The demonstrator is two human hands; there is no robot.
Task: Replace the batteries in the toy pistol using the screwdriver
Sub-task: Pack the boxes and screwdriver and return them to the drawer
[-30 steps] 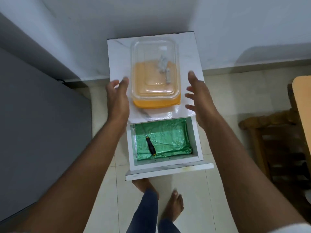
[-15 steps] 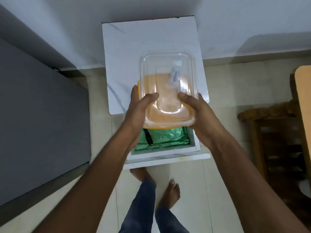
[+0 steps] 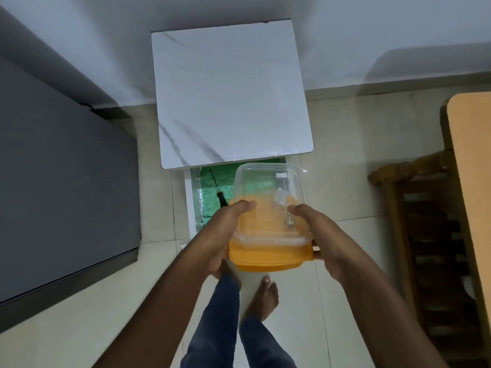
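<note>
An orange plastic box (image 3: 265, 257) with a clear lid is in the air in front of me, over the open drawer. My left hand (image 3: 225, 235) grips its left side and my right hand (image 3: 321, 235) grips its right side, thumbs on the lid. Small pale items show blurred through the lid. A black-handled screwdriver (image 3: 221, 199) lies in the green-lined drawer (image 3: 191, 197), partly hidden behind my left hand. No toy pistol is in view.
The white marble-look cabinet top (image 3: 228, 96) stands against the wall. A grey surface (image 3: 61, 187) fills the left. A wooden chair (image 3: 425, 221) and an orange tabletop edge (image 3: 473, 181) stand at the right. My bare feet are on the tiled floor.
Both hands closed on the orange box, lifted it off the cabinet top and drew it toward me, over the drawer.
</note>
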